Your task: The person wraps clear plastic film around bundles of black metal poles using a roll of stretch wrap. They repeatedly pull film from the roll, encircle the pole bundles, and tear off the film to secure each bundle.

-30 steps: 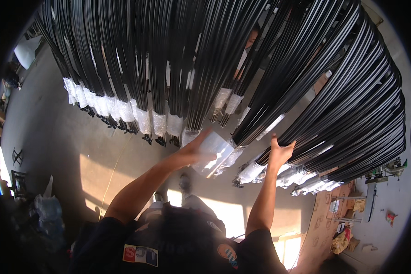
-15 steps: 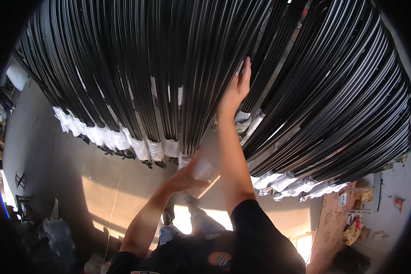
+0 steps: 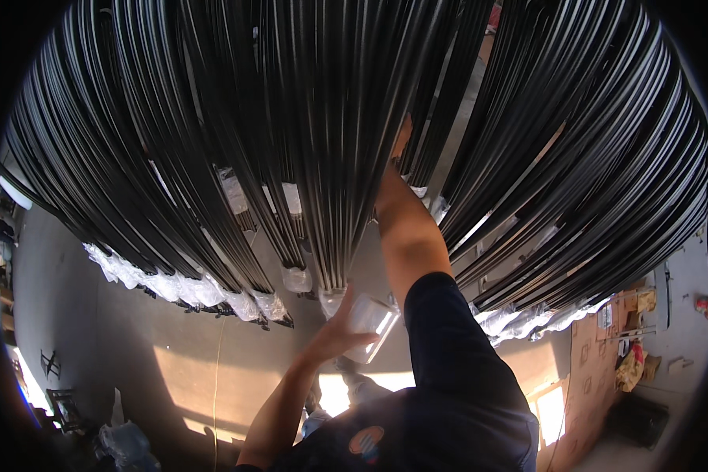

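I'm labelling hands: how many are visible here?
2. The left hand holds clear plastic low near the centre; the right hand is higher up, partly hidden behind long black strands. Others could be hidden there.

The left hand's grip (image 3: 341,331) is holding clear plastic (image 3: 372,321) near the lower end of the middle black rod bundle (image 3: 329,173); the right hand's grip (image 3: 402,138) is showing partly behind the bundle's right edge.

"How did the clear roll (image 3: 372,324) look?"
"Wide, shiny, tilted; it was just beside the black rod bundle (image 3: 342,173), near its lower end."
"And the bundle?"
"Long; clear wrap (image 3: 331,303) covered its lower end."
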`<state>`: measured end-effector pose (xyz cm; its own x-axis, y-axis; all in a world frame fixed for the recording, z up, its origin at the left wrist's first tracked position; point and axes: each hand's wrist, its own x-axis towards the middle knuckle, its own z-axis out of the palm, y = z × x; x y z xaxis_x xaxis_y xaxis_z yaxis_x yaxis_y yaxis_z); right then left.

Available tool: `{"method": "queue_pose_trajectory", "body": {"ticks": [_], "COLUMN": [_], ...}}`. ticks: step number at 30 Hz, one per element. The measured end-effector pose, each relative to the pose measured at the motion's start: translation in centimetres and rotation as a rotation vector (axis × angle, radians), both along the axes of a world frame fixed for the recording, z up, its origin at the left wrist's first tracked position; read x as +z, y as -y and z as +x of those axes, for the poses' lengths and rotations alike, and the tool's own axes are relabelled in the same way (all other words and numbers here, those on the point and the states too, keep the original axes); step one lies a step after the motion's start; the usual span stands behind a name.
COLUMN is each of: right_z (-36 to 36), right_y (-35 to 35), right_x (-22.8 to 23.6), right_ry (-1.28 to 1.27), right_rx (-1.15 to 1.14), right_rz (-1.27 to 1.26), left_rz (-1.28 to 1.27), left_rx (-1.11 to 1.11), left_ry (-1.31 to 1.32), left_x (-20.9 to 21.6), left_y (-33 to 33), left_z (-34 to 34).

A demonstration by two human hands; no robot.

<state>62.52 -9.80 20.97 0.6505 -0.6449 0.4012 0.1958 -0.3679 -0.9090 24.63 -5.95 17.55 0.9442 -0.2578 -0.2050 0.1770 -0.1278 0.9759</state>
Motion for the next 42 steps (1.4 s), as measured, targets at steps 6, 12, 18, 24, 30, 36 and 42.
{"method": "queue_pose_trajectory", "body": {"ticks": [6, 12, 18, 24, 30, 36, 42], "right_z": [0.4, -0.4, -1.6, -3.6, -3.1, -2.6, -2.8], "right_y": [2.9, 3.0, 3.3, 4.1, 4.0, 2.6, 3.0], "right_x": [-1.0, -0.7, -0.5, 1.6, -0.6, -1.2, -0.8], "right_ry": [-0.046, 0.053, -0.02, -0.074, 0.215, -0.143, -0.375], "right_rx": [0.328, 0.444, 0.197, 0.205, 0.166, 0.178, 0.374], "right_rz": [-0.191, 0.219, -0.081, -0.08, -0.196, -0.426, -0.166], "left_rz": [-0.112, -0.114, -0.086, -0.112, -0.134, -0.026, -0.028], "left_rx": [-0.014, -0.026, 0.012, 0.098, 0.067, 0.087, 0.124], "left_ry": [-0.066, -0.044, -0.098, -0.089, -0.143, -0.071, -0.102], "left_x": [0.9, 0.8, 3.8, 4.4, 4.1, 3.2, 3.0], "left_y": [1.1, 0.9, -0.2, -1.0, -0.6, -0.3, -0.3], "left_z": [1.9, 2.3, 2.2, 1.7, 1.6, 1.3, 0.9]}}
